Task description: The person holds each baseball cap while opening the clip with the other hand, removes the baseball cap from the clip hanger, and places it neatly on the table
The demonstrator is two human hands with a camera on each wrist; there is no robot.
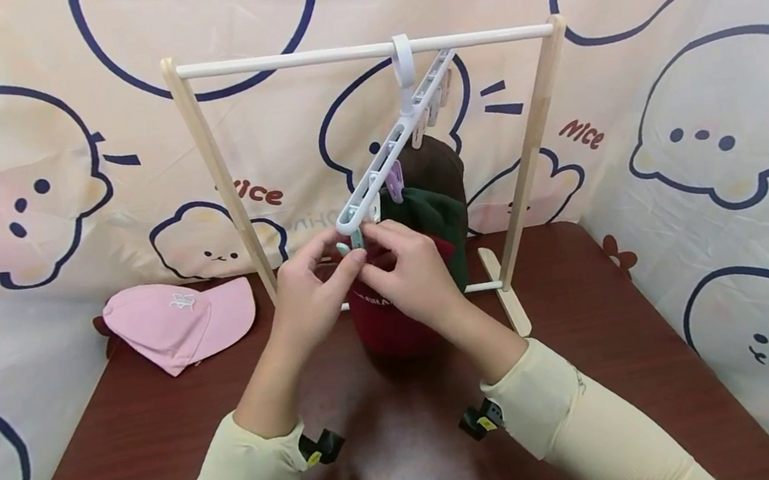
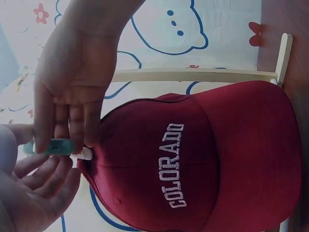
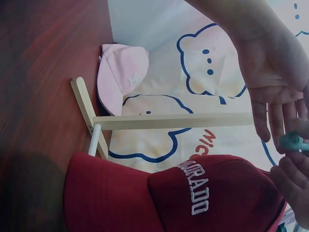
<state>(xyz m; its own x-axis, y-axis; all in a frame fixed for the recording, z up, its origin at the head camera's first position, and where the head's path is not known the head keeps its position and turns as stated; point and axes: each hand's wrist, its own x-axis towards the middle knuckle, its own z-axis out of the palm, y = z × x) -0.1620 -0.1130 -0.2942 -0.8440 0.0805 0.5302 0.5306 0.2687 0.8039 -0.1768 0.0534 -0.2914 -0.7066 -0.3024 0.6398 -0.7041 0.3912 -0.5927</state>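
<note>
While both forearms reach forward and inward from the bottom of the head view, the left hand (image 1: 310,286) and right hand (image 1: 412,269) meet under the near end of the white hanger (image 1: 383,171), fingers bent, both pinching the teal clip (image 1: 357,240) between them. Red cap (image 1: 395,324) is just below the hands, brim down, partly covered by the right hand. Hanger hooks over the top rail of the wooden rack (image 1: 295,59), slanting toward the person. Purple clip (image 1: 395,182) sits farther along it, near the green cap (image 1: 454,223); dark brown cap (image 1: 438,161) behind that. Pink cap (image 1: 169,321) lies left on the brown table (image 1: 188,468), well apart. Hands block the spot where clip and red cap would meet. Left wrist view: right hand comes from the top, left from lower left, fingertips on the clip; white piece (image 2: 84,153) touches the red cap's edge beside them, COLORADO lettering (image 2: 171,166) facing the camera. Right wrist view: left hand on top, right below, clip between, cut by the frame edge; right thumb unclear.
</note>
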